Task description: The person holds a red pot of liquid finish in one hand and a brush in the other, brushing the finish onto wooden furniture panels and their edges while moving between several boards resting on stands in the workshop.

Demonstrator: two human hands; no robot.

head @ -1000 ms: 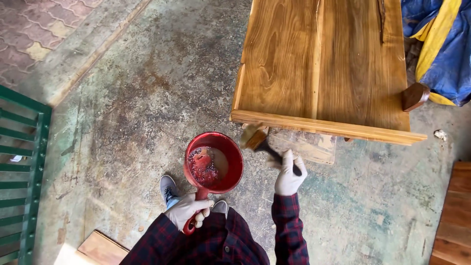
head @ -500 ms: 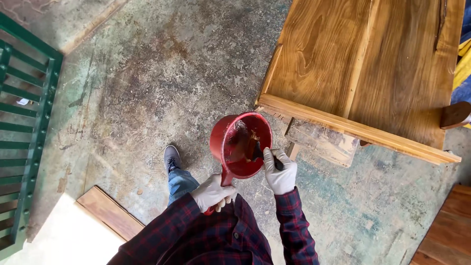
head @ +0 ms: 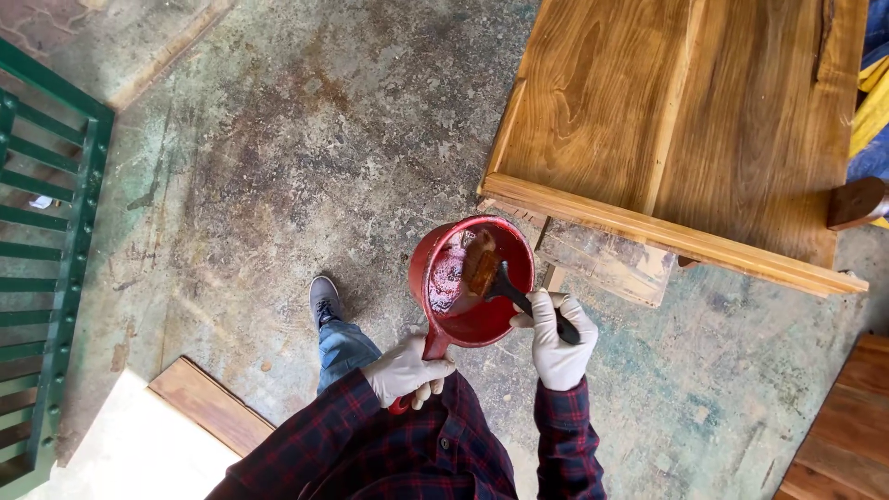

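Starting at the far left of the frame: green metal railing running down the edge, standing on stained concrete floor. Lying at the lower left, a pale board with a brown plank just beside it. Showing a little right of that, a grey shoe and a blue-jeaned leg, planted on the concrete.

Moving to bottom centre: left hand, in a white glove, clenching the handle of the red pot and holding it up over the floor. Sitting in the middle of the frame, that pot, just below the near edge of the table, with brownish liquid and pale smears inside.

Just right of it: right hand, also gloved, gripping the black handle of the paintbrush, bristles dipping into the pot, looking stained brown.

Filling the upper right: wooden table, glossy golden-brown top, a pale block of wood under its near edge. Peeking in at the far right edge, blue and yellow fabric. More brown boards lying at the lower right corner.
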